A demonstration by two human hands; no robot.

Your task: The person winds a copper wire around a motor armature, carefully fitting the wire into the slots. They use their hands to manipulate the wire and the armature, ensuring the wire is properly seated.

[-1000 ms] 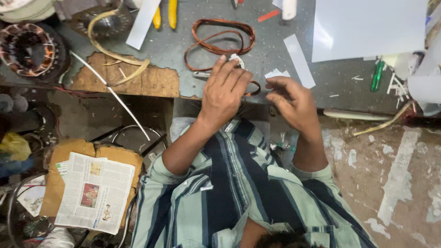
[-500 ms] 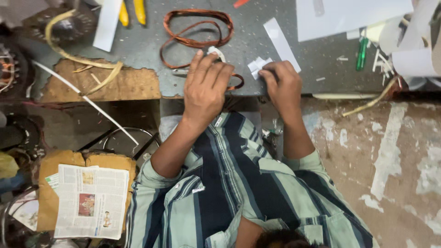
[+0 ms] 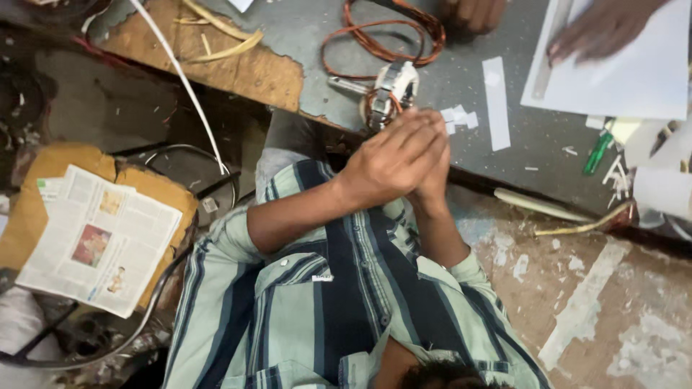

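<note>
My left hand (image 3: 393, 158) lies flat against my right hand (image 3: 432, 186), palm to palm, at the near edge of the grey table (image 3: 519, 155). The left hand covers most of the right, and whether anything sits between the palms is hidden. Just beyond my fingertips is a small coil wrapped in white tape (image 3: 391, 90). Behind it lies a loose loop of copper wire (image 3: 382, 39). Small white paper pieces (image 3: 458, 119) lie beside my fingers.
Another person's hands (image 3: 602, 29) rest on a white sheet (image 3: 634, 75) at the far right, one more (image 3: 472, 13) near the wire. A white paper strip (image 3: 496, 101), green pen (image 3: 597, 153), white cable (image 3: 180, 72), and newspaper (image 3: 101, 238) on cardboard lie around.
My left hand has left the taped coil and my right hand has left the table; both have come together palm to palm. The view has shifted closer.
</note>
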